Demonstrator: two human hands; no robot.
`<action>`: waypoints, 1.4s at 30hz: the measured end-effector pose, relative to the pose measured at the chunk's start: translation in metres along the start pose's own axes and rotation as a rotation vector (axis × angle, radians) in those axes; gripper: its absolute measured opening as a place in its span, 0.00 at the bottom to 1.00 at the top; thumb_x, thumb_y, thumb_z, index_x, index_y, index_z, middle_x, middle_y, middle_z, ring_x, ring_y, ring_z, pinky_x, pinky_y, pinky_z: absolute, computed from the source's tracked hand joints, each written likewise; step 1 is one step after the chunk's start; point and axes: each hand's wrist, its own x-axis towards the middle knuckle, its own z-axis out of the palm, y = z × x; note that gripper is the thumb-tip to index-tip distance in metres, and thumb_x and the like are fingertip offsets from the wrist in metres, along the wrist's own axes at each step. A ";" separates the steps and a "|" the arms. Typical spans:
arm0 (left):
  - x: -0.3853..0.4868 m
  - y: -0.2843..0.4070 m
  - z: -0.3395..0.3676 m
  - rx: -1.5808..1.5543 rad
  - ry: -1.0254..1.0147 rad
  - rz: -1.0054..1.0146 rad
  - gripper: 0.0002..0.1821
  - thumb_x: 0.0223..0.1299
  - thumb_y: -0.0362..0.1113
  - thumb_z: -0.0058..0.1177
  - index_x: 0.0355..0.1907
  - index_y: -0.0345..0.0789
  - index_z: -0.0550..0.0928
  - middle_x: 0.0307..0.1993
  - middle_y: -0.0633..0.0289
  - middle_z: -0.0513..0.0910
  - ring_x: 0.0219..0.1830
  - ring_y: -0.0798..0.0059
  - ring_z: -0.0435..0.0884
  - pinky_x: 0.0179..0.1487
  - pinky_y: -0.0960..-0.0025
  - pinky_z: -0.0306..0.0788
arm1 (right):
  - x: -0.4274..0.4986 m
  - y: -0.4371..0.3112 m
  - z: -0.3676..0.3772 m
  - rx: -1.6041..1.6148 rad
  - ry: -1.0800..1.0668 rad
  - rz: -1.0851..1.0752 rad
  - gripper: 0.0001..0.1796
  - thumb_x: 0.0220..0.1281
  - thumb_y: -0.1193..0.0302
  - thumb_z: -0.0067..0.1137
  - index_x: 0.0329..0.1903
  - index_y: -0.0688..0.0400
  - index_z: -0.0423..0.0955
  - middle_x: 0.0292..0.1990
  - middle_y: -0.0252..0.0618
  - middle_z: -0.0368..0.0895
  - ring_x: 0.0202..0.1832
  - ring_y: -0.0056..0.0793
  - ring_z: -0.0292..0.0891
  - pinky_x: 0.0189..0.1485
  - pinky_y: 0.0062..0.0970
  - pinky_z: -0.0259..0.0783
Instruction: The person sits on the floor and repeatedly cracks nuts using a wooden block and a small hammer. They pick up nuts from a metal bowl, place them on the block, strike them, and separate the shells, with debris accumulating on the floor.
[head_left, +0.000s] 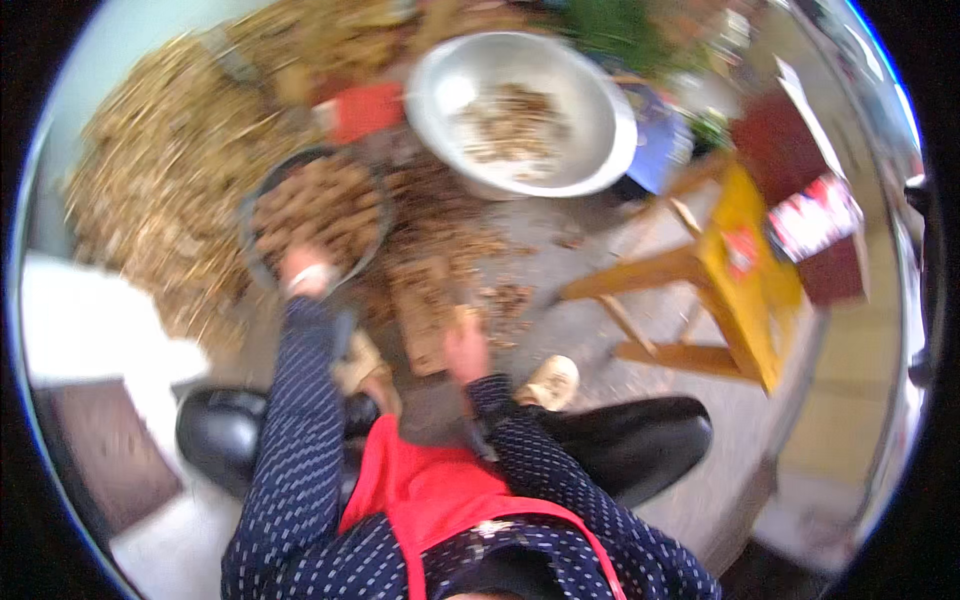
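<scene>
My left hand (306, 266), with a pale band at its wrist, reaches into a dark round tub (382, 225) at the near side of a heap of brown lumpy pieces (319, 199). Its fingers are hidden or blurred among the pieces. A wooden board (418, 315) lies on the ground between my feet. Beside its right edge is my right hand (466, 345), closed around a small yellowish-brown piece (466, 313); motion blur hides what kind it is. Brown scraps (506, 300) lie scattered just right of the board.
A large metal basin (622, 142) with pale and brown bits inside stands beyond. Straw-like material (165, 172) is piled at the left. A yellow wooden stool (720, 277) lies at the right, near a dark red box (787, 157). A red object (367, 111) sits beside the basin.
</scene>
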 end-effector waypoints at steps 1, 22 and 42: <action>-0.007 -0.008 0.004 -0.279 -0.042 -0.146 0.15 0.54 0.38 0.50 0.37 0.28 0.80 0.31 0.49 0.82 0.33 0.60 0.81 0.38 0.61 0.74 | 0.002 0.001 0.002 -0.123 -0.035 0.068 0.21 0.58 0.62 0.49 0.50 0.62 0.64 0.18 0.56 0.75 0.21 0.57 0.73 0.22 0.49 0.68; -0.118 0.106 0.122 -0.567 0.187 0.149 0.19 0.48 0.36 0.61 0.44 0.32 0.76 0.43 0.48 0.74 0.45 0.50 0.73 0.50 0.58 0.68 | -0.003 0.003 0.001 0.003 0.040 -0.034 0.18 0.58 0.60 0.52 0.43 0.58 0.62 0.23 0.60 0.76 0.27 0.61 0.74 0.28 0.54 0.68; -0.124 0.087 0.143 -0.680 0.085 -0.020 0.19 0.44 0.31 0.62 0.43 0.31 0.78 0.41 0.51 0.75 0.43 0.52 0.76 0.45 0.59 0.71 | -0.016 -0.024 0.001 -0.192 -0.187 -0.125 0.16 0.60 0.62 0.52 0.40 0.60 0.61 0.23 0.61 0.75 0.27 0.62 0.74 0.29 0.53 0.69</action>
